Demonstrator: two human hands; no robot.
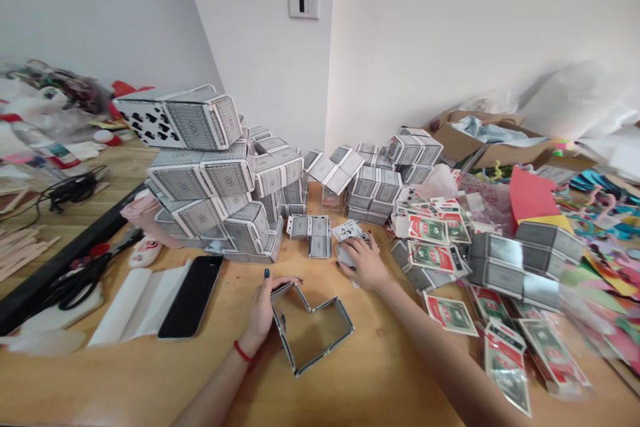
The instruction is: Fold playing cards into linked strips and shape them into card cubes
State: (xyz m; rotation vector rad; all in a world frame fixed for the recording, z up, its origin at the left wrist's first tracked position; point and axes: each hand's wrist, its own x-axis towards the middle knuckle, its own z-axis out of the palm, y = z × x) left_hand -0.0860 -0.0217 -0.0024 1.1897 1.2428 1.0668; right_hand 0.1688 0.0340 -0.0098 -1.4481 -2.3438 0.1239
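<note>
In front of me on the wooden table stands a heart-shaped frame (333, 340) of playing cards joined edge to edge, its top uncovered. My left hand (261, 313), with a red band at the wrist, grips its upper left wall, thumb up and fingers behind the card. Further off, the fingers of my right hand (364, 261) curl over some loose playing cards (346, 256) and cover most of them; how many they hold is hidden. Just left of those lies a small folded card piece (319, 237), grey backs up.
Grey card blocks are stacked in a tall pile (200, 173) at left, with more blocks (373, 183) behind my right hand. A black phone (191, 297), white paper roll (137, 303) and scissors (83, 280) lie left. Card boxes (450, 313) and joined card blocks (500, 260) crowd the right.
</note>
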